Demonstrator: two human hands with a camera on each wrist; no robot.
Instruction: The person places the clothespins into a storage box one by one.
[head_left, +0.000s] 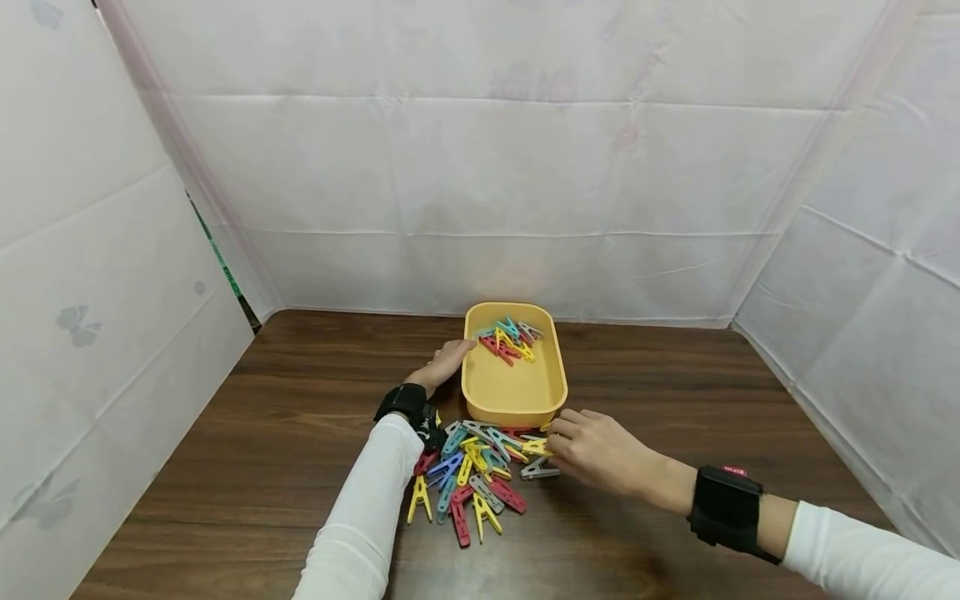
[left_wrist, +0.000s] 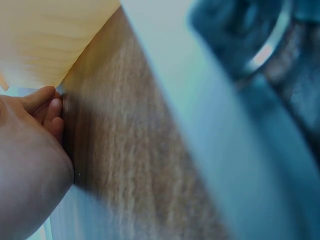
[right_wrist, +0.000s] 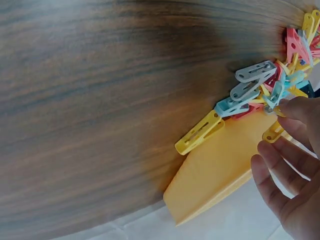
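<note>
White sheeting walls in a dark wood worktop [head_left: 300,417]. Yellow tray [head_left: 513,392] sits at centre, a few clothes pegs [head_left: 508,340] at its 12 o'clock end. Left hand [head_left: 448,363] rests relaxed against the tray's 9 o'clock wall. Loose peg pile [head_left: 472,471] lies at the tray's 6 o'clock. Right hand [head_left: 596,450] pinches a yellow peg [right_wrist: 274,133] at the pile's 3 o'clock edge.

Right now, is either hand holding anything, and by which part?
The right hand pinches a yellow clothespin by one end, at the pile's edge. The left hand rests on the yellow tray's left side without gripping it.
</note>
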